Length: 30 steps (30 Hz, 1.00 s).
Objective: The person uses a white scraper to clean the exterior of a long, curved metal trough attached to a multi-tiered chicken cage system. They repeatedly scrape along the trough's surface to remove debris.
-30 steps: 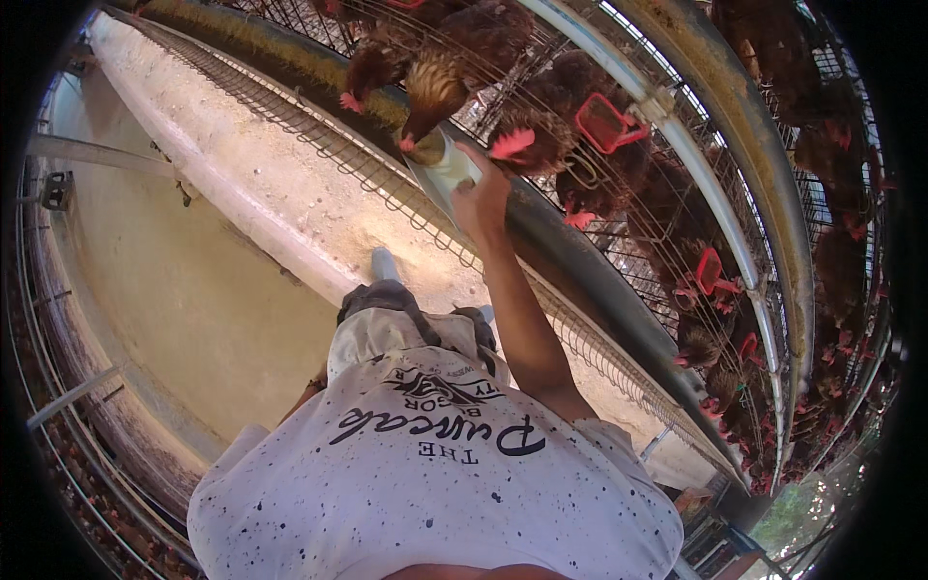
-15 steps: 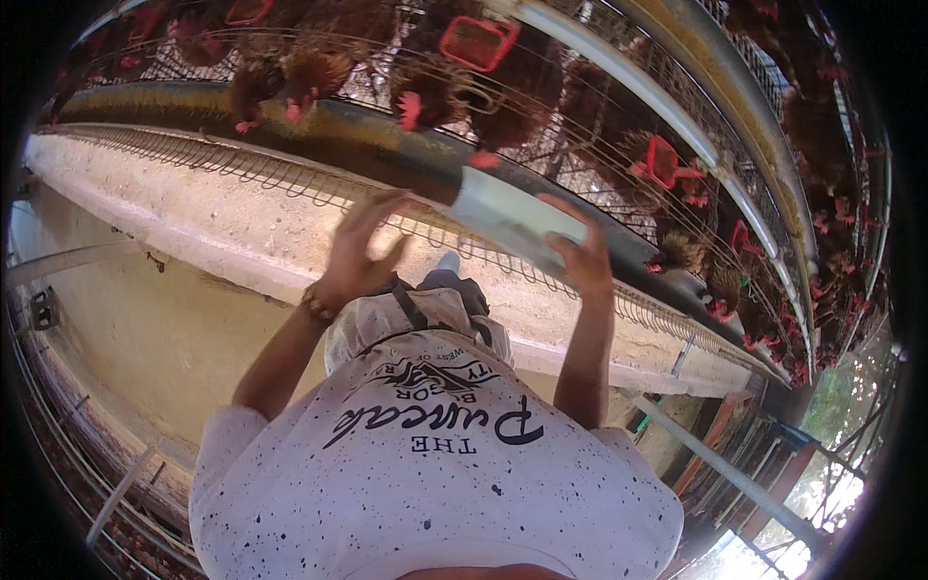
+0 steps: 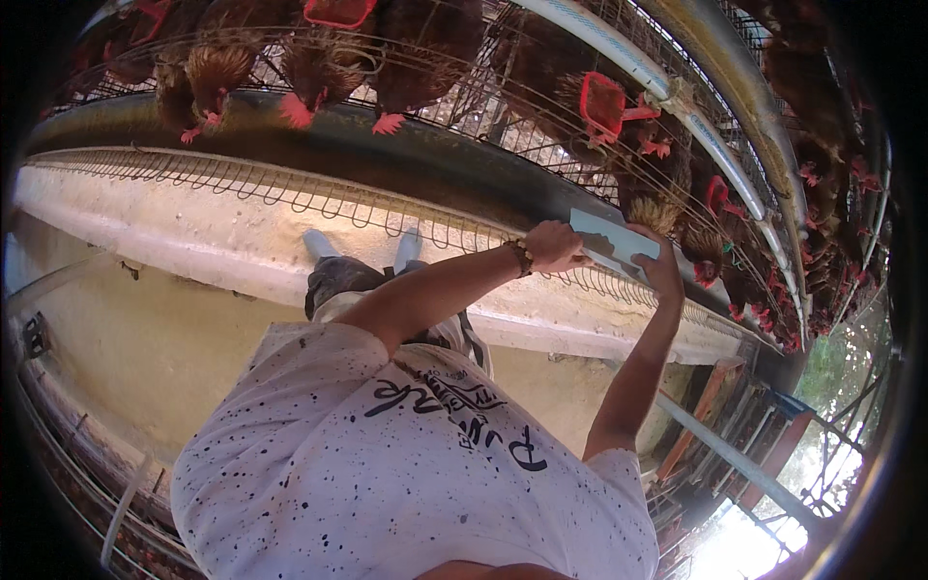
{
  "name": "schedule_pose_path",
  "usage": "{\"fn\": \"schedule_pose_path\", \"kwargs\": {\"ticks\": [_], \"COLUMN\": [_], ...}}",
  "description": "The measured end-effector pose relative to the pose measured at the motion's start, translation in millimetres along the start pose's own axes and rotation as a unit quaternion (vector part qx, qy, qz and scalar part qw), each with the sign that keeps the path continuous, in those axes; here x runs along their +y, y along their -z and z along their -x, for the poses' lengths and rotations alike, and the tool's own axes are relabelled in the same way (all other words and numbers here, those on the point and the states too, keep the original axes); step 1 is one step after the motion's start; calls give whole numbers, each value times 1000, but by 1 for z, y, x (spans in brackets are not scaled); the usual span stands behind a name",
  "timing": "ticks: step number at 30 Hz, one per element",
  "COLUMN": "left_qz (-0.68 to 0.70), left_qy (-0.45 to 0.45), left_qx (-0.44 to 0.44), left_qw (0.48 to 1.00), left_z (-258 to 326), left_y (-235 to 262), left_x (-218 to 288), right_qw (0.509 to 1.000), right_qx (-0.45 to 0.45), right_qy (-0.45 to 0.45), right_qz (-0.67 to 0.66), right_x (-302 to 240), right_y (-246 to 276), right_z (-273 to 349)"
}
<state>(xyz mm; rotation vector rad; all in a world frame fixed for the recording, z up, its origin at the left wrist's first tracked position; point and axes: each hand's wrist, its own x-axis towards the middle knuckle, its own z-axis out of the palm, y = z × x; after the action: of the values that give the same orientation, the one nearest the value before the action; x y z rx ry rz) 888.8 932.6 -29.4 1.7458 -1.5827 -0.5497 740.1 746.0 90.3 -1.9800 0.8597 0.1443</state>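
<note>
Both hands grip a flat pale-blue scoop (image 3: 611, 242) held over the dark feed trough (image 3: 406, 159) that runs along the wire cage front. The left hand (image 3: 553, 246) clasps its near edge; the right hand (image 3: 665, 271) closes on its far end. Brown hens (image 3: 319, 58) poke their heads through the bars above the trough.

Sunlit concrete aisle floor (image 3: 126, 348) beside long wire hen cages (image 3: 541, 126), grey pipes overhead.
</note>
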Motion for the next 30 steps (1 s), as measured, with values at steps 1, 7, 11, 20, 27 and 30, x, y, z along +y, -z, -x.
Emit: {"fn": "schedule_pose_path", "kwargs": {"ticks": [1,7,11,20,27,30], "left_qz": [-6,-106,-145,-223,-185,-232], "left_qy": [22,22,60,118,184,125], "left_qx": [-19,67,-1,85,117,173], "left_qw": [1000,992,988,964,958,949], "left_z": [-1,41,105,253,350,351], "left_y": [2,38,119,257,366,365], "left_x": [-1,-61,-95,-189,-207,-177], "right_qw": [1000,988,983,988,956,951], "right_qx": [-12,-111,-104,-58,24,-20], "right_qy": [6,-100,-48,-38,260,256], "right_qz": [15,-48,-145,-135,-131,-172], "right_x": [-1,-70,-94,-237,-286,-309], "right_y": [-5,-63,-147,-322,-448,-418], "right_z": [-11,-75,-85,-121,-120,-93]}}
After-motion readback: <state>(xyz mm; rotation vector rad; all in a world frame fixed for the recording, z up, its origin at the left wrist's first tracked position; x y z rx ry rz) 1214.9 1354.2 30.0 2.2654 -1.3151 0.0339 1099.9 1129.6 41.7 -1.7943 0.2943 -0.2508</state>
